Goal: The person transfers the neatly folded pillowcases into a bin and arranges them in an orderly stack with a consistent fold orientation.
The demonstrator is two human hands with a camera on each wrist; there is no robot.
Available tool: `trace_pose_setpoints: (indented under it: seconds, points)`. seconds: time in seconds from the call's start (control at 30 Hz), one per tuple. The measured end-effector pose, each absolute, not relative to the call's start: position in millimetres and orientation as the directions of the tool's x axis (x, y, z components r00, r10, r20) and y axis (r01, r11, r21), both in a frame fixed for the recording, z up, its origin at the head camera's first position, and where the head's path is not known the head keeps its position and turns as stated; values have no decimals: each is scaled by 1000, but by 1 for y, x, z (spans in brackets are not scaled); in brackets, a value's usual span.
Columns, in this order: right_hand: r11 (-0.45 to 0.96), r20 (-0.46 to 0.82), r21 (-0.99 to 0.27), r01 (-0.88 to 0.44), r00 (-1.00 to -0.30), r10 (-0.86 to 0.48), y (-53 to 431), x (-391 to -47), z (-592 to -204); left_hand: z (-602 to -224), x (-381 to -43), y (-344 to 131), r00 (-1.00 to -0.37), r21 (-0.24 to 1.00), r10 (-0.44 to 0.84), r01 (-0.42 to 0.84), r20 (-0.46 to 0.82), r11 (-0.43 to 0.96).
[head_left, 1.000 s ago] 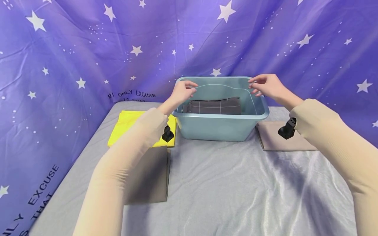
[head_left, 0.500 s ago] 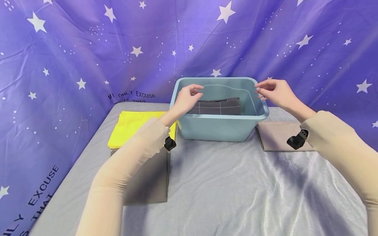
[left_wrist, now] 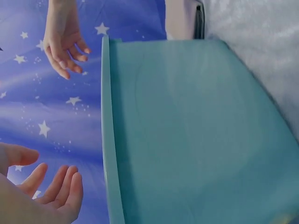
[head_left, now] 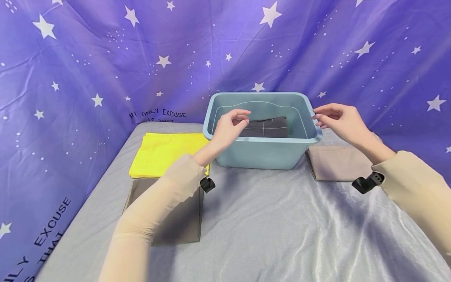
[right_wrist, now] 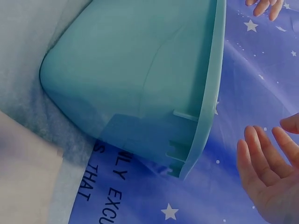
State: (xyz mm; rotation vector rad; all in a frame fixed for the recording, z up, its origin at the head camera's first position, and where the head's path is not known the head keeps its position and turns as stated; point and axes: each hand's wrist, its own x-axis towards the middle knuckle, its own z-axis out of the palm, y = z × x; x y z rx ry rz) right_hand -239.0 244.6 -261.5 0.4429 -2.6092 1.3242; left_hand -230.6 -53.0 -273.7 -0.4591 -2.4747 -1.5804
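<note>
A blue-green plastic tub (head_left: 260, 154) stands at the back of the covered table. Inside it lies a dark grey folded cloth (head_left: 271, 127) with thin white lines, partly hidden by my left hand (head_left: 229, 129). That hand hovers above the tub's front left rim, fingers loosely bent, holding nothing. My right hand (head_left: 341, 119) is raised by the tub's right rim, also holding nothing, its fingers relaxed. In the left wrist view a gap shows between the left hand (left_wrist: 46, 191) and the tub wall (left_wrist: 187, 130). The right wrist view shows the right hand (right_wrist: 271, 172) apart from the tub (right_wrist: 131, 79).
Left of the tub lies a folded yellow cloth (head_left: 165, 152). A folded grey-brown cloth (head_left: 179, 215) is in front of it, partly under the left sleeve. Right of the tub lies a folded beige-pink cloth (head_left: 338, 162). A purple star-patterned curtain (head_left: 197, 47) hangs behind.
Both hands have moved toward the person and to the right, the right hand passing from over the tub's back right corner to its right side. The tub and cloths have stayed put.
</note>
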Motion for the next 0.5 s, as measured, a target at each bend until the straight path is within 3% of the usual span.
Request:
trace_pose_setpoints:
  seconds: [0.3, 0.5]
  points:
    - [473, 370, -781, -408, -912, -176, 256, -220, -269, -284, -213, -44, -912, 869, 172, 407, 372, 282]
    - [519, 354, -766, -378, -923, -150, 263, -210, -276, -292, -204, -36, -898, 870, 183, 435, 401, 230]
